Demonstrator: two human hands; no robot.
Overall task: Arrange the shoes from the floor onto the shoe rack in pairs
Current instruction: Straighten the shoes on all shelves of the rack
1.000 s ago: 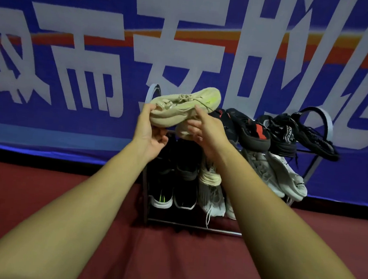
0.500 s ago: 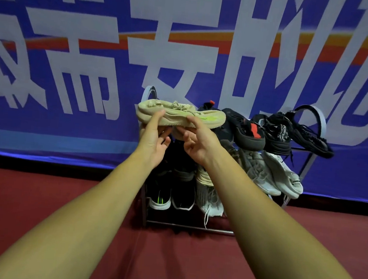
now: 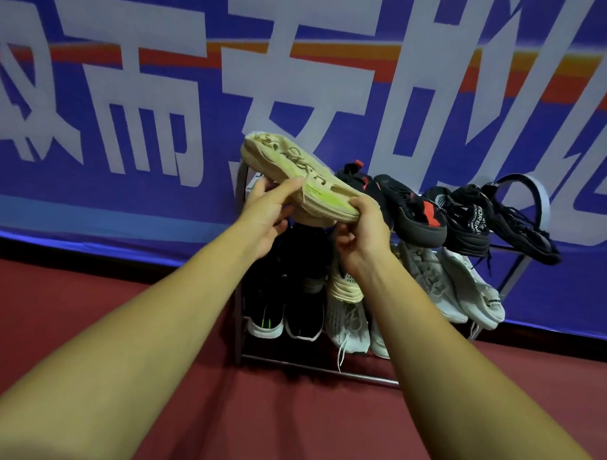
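Note:
A beige sneaker point(image 3: 292, 170) with a lime-yellow heel patch is held in the air over the left end of the metal shoe rack point(image 3: 319, 368). My left hand point(image 3: 269, 210) grips its side near the middle. My right hand point(image 3: 362, 231) grips its lower end from the right. The shoe tilts with its far end up to the left. On the top shelf lie black sneakers with red accents point(image 3: 415, 212) and black laced shoes point(image 3: 504, 220). Lower shelves carry white sneakers point(image 3: 469, 292), black sneakers point(image 3: 303, 318) and a beige-and-white shoe point(image 3: 348, 307).
A blue banner with large white characters point(image 3: 307, 83) hangs right behind the rack. Red carpet floor point(image 3: 277, 429) spreads in front of and beside the rack.
The beige sneaker has turned from heel-up at the right, through level, to tilted with its left end high. Both hands shifted their hold on it.

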